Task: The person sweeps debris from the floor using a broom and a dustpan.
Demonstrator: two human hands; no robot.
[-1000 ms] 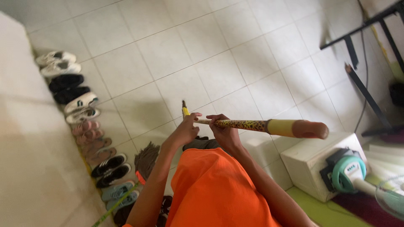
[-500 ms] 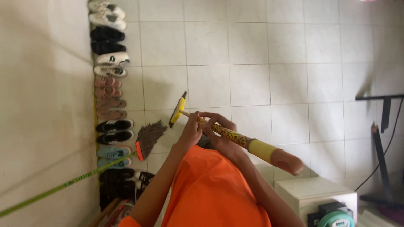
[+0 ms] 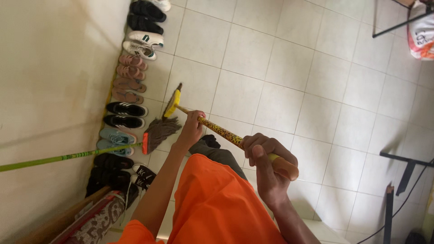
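I hold a broom with both hands. Its handle (image 3: 220, 129) is yellow with a dark spotted pattern and ends in a tan grip. The yellow broom head (image 3: 172, 102) rests on the tiled floor close to the row of shoes. My left hand (image 3: 191, 129) is closed around the lower part of the handle, a short way above the head. Closed around the handle's upper end, just below the tan grip, is my right hand (image 3: 266, 156). My orange shirt (image 3: 217, 203) fills the lower middle of the view.
A mop (image 3: 156, 132) with a green pole and brown strands leans against the pale wall at left. Several pairs of shoes (image 3: 129, 83) line the wall's foot. A black metal frame (image 3: 402, 169) stands at right, and a bag (image 3: 421, 31) sits top right.
My right hand has slid up the handle to its top end. The broom head has moved left toward the shoes, and the view has swung, dropping the white box and fan from sight.
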